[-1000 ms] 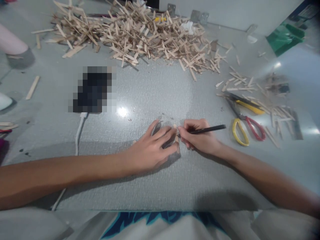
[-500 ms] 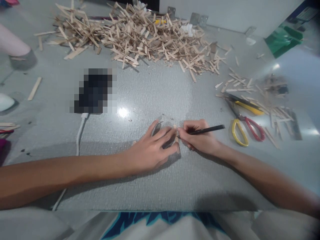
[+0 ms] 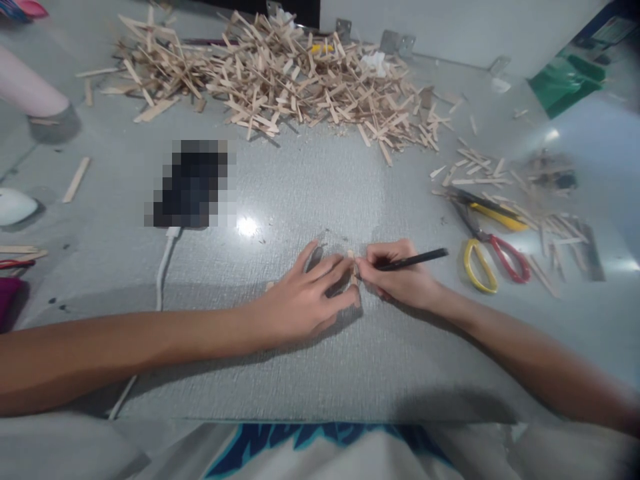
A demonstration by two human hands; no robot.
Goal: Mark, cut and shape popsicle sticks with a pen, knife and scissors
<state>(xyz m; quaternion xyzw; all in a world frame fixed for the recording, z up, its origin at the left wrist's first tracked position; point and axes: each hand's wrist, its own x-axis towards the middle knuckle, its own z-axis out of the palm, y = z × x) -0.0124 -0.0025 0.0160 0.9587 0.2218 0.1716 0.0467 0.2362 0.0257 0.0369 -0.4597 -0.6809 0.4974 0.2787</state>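
On the tabletop, my left hand (image 3: 310, 293) lies with its fingers spread. Its fingertips press on a small piece of wooden stick (image 3: 351, 255), mostly hidden under them. My right hand (image 3: 400, 270) is closed around a slim black pen (image 3: 420, 259), held in a writing grip with its back end pointing right. The pen's tip meets the stick beside my left fingertips, though the exact contact is too small to make out. Another bit of wood (image 3: 270, 285) peeks out behind my left hand.
A heap of wooden sticks (image 3: 300, 80) spans the back of the table (image 3: 310, 180). Right of my hands lie pliers with yellow and red handles (image 3: 481, 237), a yellow-and-black tool (image 3: 497, 215) and loose sticks. A blurred-out dark device (image 3: 190, 187) with a white cable (image 3: 163, 267) is at left.
The view has shifted slightly, so things at the left appear a little further right. Both hands and the pen stay almost exactly where they were.
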